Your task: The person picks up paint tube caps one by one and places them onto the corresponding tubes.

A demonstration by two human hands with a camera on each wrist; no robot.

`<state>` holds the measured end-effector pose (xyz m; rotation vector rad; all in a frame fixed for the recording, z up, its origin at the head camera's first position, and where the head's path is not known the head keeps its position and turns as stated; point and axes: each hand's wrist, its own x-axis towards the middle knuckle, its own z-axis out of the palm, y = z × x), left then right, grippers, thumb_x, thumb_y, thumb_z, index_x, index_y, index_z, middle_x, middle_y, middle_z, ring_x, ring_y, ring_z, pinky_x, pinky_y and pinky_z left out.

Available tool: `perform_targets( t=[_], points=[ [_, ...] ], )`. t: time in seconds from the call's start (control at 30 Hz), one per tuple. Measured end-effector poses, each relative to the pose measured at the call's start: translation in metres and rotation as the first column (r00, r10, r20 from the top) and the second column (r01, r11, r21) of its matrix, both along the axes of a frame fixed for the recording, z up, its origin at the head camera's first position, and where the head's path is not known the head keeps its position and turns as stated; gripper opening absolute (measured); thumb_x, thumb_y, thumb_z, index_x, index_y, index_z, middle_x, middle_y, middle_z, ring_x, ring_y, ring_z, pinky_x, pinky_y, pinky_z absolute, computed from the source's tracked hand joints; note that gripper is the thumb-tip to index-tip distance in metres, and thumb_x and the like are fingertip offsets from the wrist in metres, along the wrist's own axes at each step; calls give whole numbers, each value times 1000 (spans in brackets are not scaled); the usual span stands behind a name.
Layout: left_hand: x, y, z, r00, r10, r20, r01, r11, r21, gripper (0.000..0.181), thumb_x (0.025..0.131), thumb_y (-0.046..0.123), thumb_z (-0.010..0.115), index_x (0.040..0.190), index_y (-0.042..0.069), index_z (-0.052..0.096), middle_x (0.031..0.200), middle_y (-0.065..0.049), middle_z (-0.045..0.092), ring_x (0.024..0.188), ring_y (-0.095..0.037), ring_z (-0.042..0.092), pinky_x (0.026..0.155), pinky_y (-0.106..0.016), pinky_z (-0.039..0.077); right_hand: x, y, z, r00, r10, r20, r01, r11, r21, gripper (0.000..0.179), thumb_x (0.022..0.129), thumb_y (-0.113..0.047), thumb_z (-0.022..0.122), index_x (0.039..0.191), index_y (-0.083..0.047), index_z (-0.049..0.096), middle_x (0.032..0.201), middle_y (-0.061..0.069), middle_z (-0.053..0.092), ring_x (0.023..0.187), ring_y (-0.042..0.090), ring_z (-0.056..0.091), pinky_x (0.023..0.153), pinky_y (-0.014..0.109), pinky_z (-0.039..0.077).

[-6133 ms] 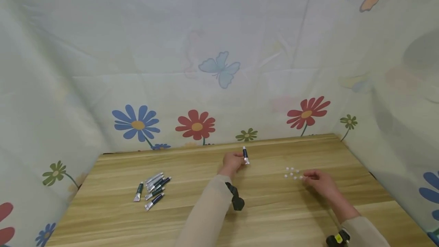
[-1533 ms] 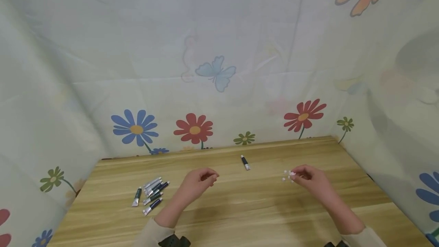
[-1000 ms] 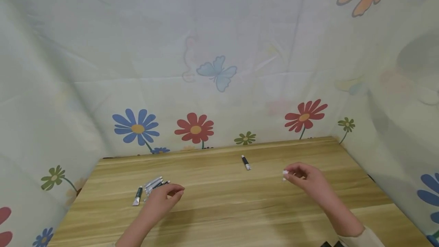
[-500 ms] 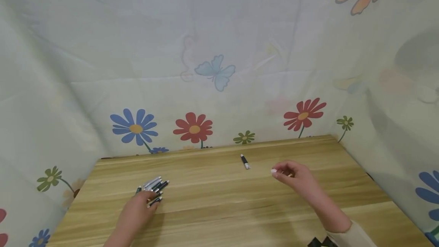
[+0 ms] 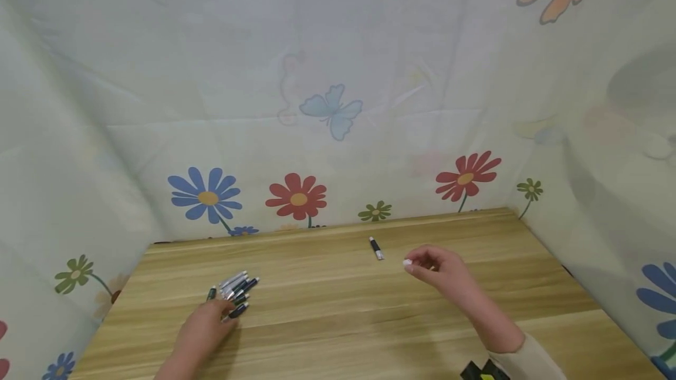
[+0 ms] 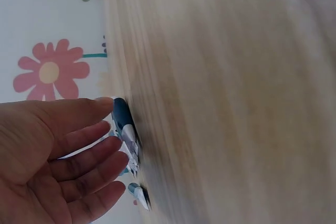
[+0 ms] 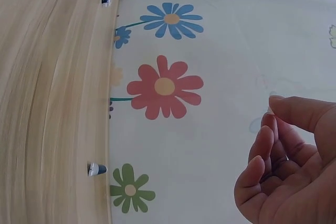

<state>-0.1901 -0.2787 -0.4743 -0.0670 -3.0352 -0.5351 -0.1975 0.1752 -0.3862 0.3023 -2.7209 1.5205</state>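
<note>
white piece point(image 5: 408, 262) sits pinched by right hand point(image 5: 442, 270), dark tube point(image 5: 239, 311) beside left hand point(image 5: 206, 326), whose fingers point(image 6: 94, 173) spread apart.

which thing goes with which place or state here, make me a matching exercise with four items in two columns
Things
1. left hand
2. right hand
3. lone dark paint tube
4. blue butterfly

Places or states
A. pinching a small white piece
B. printed on the backdrop cloth
C. at the clustered paint tubes
D. lying toward the back of the table

Pairs: 1-C, 2-A, 3-D, 4-B
</note>
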Motion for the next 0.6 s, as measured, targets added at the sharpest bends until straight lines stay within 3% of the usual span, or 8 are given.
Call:
perform_targets(
  t=[0.13, 0.37, 0.6],
  points=[
    [-3, -3, -3, 1000, 0, 27, 0, 1000, 4, 23, 80, 10, 80, 100, 1, 74, 89, -8, 76, 78, -19, 66, 72, -47, 56, -1, -5, 0, 1000, 24, 1, -24, 1000, -11, 22, 95, -20, 73, 109, -4, 71, 93, 6, 69, 78, 11, 55, 66, 21, 48],
    [-4, -5, -8, 999, -14, 43, 14, 1000, -6, 17, 80, 5, 79, 96, 1, 75, 92, -13, 77, 80, -25, 70, 75, -50, 57, -2, -14, -1, 998, 65, 5, -65, 997, -46, 20, 94, -17, 73, 107, -2, 70, 91, 7, 68, 77, 10, 55, 65, 21, 48],
    [-8, -3, -7, 999, -17, 42, 17, 1000, -2, 16, 80, 3, 77, 96, 0, 76, 92, -13, 78, 79, -22, 69, 75, -50, 56, -4, -20, 0, 996, 83, -14, -84, 995, -49, 19, 94, -17, 73, 105, -2, 71, 90, 7, 69, 76, 8, 56, 65, 20, 49]
  ],
)
